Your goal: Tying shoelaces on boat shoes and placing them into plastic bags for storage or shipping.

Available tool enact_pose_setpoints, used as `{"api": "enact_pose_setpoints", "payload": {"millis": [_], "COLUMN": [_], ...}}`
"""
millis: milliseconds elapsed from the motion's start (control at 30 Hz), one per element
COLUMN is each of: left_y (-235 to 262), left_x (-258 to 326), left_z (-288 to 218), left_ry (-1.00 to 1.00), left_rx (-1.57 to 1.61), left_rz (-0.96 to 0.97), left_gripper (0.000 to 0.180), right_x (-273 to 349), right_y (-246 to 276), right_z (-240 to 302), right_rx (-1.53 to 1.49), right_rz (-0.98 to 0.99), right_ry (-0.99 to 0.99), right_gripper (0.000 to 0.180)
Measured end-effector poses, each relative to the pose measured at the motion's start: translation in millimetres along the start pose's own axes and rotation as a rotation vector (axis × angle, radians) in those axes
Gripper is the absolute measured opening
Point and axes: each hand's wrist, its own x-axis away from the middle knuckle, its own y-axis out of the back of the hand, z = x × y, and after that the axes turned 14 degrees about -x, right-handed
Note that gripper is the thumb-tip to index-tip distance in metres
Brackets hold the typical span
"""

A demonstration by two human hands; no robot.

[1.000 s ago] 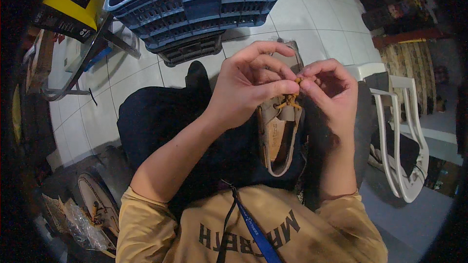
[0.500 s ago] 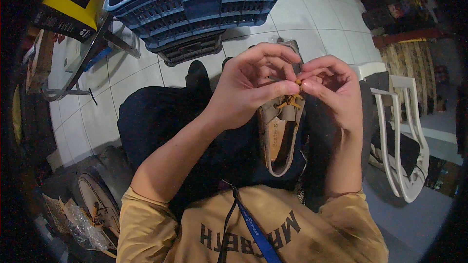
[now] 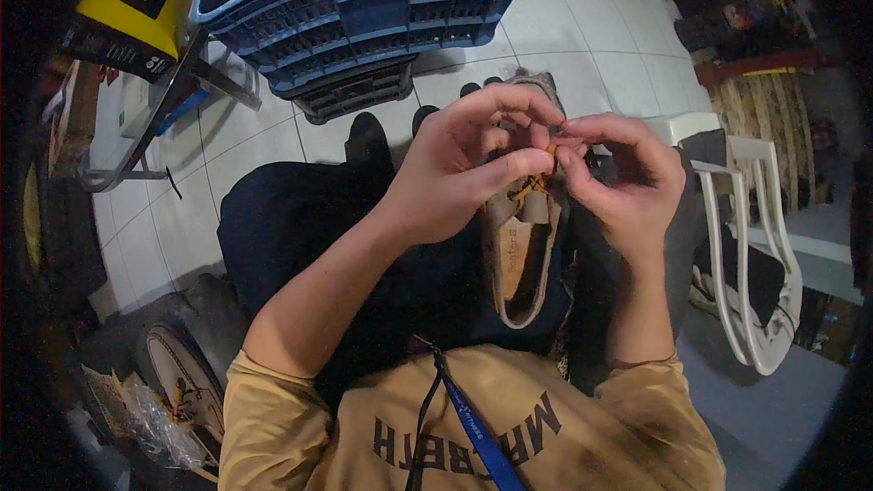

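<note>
- Tiles (image 3: 627,27) and blue crate (image 3: 373,18) ahead of my hands.
- My left hand (image 3: 473,164) pinches the orange lace (image 3: 532,185); right hand's (image 3: 629,180) grip, I can't tell.
- Shoe (image 3: 525,259) beneath them, partly covered.
- White chair (image 3: 768,359) rightward.

Boat shoe (image 3: 532,264) sited over the seated person's lap (image 3: 300,218), heel towards the torso, toe pointing away. Left hand (image 3: 464,164) and right hand (image 3: 632,177) positioned above its forepart, lace (image 3: 551,153) between them. Second boat shoe (image 3: 185,364) at the person's left, plastic wrapping (image 3: 150,423) along its outer side. Ahead, slatted crate (image 3: 373,14) above a lower crate (image 3: 359,95); carton (image 3: 136,5) left of both. Plastic chair (image 3: 762,309) at the person's right.
</note>
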Motion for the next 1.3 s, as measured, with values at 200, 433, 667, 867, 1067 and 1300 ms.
{"api": "enact_pose_setpoints", "payload": {"millis": [200,433,667,867,1067,1300], "left_y": [-1,1,0,2,-2,-1], "left_x": [3,4,7,5,1,3], "left_z": [-2,6,1,1,-1,5], "left_ry": [0.013,-0.208,-0.171,-0.13,-0.114,-0.145], "left_rx": [-0.034,-0.221,-0.209,-0.105,-0.025,-0.035], "left_rz": [-0.001,-0.047,-0.056,-0.086,-0.076,-0.072], "left_gripper": [0.045,0.044,0.039,0.041,0.04,0.041], "right_x": [1,9,8,8,10,7], "right_y": [-7,-8,1,-1,0,-4], "right_z": [2,3,-3,-5,0,10], "right_rx": [0.134,-0.114,-0.568,-0.68,-0.615,-0.352], "right_rz": [-0.038,-0.139,-0.112,-0.047,-0.105,-0.103], "right_ry": [0.135,-0.065,-0.361,-0.378,-0.41,-0.323], "right_gripper": [0.022,0.028,0.038,0.036,0.036,0.03]}}
